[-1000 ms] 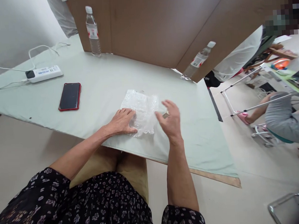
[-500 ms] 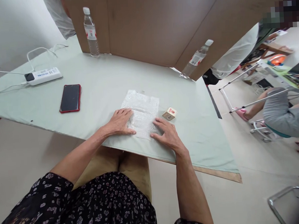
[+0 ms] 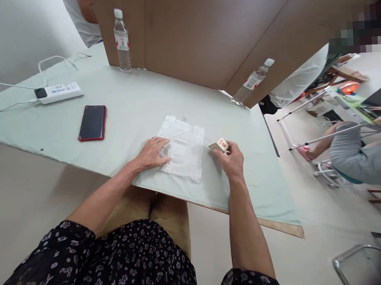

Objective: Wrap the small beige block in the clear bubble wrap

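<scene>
A sheet of clear bubble wrap [image 3: 186, 149] lies flat on the pale green tablecloth [image 3: 131, 107] in front of me. My left hand [image 3: 153, 153] rests on its left edge, fingers stretched out and thumb apart. To the right of the sheet, my right hand [image 3: 232, 160] grips a small cardboard box [image 3: 221, 145], thumb on the near side and fingers round the right side. The box is cream and brown with a red mark on top. Part of it is hidden by the fingers.
A phone in a red case [image 3: 93, 123] and a white power strip [image 3: 60, 93] with cables lie on the left. Two water bottles [image 3: 122, 42] stand against a large cardboard panel [image 3: 185, 36] at the back. A seated person [image 3: 350, 151] is at another table on the right.
My right hand has left the bubble wrap, moved right and taken hold of the small box. My left hand stays on the sheet's left edge. The view has shifted slightly.
</scene>
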`<state>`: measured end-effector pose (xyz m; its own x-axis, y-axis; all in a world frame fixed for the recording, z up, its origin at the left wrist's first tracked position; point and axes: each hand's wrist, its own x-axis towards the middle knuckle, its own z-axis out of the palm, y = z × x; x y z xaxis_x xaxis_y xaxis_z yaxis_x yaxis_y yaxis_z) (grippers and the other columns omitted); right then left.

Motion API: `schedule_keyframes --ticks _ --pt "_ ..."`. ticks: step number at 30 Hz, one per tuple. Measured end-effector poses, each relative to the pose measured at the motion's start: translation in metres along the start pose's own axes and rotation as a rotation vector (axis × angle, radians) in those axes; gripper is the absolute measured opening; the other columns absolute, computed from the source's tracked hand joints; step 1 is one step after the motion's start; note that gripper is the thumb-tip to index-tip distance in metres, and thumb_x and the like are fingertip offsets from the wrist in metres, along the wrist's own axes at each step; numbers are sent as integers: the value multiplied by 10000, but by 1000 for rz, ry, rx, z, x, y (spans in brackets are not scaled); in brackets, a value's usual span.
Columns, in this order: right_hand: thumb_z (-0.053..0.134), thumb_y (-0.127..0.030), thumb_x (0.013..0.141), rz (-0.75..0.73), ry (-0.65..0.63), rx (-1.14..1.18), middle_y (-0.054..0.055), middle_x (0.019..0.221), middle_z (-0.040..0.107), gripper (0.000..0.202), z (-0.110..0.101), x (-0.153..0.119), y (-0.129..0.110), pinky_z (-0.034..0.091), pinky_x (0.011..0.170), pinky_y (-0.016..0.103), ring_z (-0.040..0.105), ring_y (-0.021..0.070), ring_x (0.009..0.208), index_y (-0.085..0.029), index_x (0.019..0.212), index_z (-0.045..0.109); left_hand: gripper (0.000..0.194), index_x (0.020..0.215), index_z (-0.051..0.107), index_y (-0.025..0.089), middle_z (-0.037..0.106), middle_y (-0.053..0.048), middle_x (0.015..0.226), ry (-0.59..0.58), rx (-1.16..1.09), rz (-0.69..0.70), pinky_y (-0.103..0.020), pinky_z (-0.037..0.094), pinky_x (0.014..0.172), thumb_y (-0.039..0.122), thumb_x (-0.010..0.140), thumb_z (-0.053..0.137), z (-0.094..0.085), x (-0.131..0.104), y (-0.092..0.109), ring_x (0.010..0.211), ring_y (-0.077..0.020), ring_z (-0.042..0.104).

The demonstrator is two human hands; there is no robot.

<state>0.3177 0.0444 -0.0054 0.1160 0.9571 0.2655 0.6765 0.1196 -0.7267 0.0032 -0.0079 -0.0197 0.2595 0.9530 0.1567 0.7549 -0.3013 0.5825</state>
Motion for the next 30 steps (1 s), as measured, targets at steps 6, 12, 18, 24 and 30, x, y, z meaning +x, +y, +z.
schedule_keyframes --ticks 6,12,18,24,30 --pt "736 -419 739 -281 -197 150 58 1118 730 441 27 -14 -60 510 913 400 659 233 982 -229 1129 655 732 1437 490 176 550 -129 1463 -14 49 0 -477 360 1139 409 768 674 0 0 2 1368 -339 460" --pt "720 -369 751 -292 -402 59 51 1130 739 434 69 -14 -62 513 911 440 664 259 977 -253 1162 643 736 1434 478 197 557 -120 1455 5 54 7 -472 360 1137 391 755 688 4 1 2 1372 -335 459" --pt "717 -388 785 -310 -358 -6 89 1290 693 505 79 -21 -50 472 1002 525 648 310 1090 -254 1261 616 742 1443 467 165 544 -135 1470 0 70 4 -452 366 1133 385 770 689 4 0 3 1376 -323 458" --pt "697 -416 806 -346 -346 -9 122 1418 603 659 67 -25 -54 452 1051 545 598 328 1227 -249 1416 509 738 1446 466 181 554 -127 1460 10 74 10 -464 375 1124 396 776 688 4 -1 3 1361 -321 469" --pt "688 -441 869 -611 -371 -167 125 1382 617 517 19 -74 -65 437 1050 502 560 320 1273 -239 1332 575 684 1406 517 195 581 -120 1428 51 37 34 -482 399 1111 396 775 684 5 0 2 1320 -328 506"
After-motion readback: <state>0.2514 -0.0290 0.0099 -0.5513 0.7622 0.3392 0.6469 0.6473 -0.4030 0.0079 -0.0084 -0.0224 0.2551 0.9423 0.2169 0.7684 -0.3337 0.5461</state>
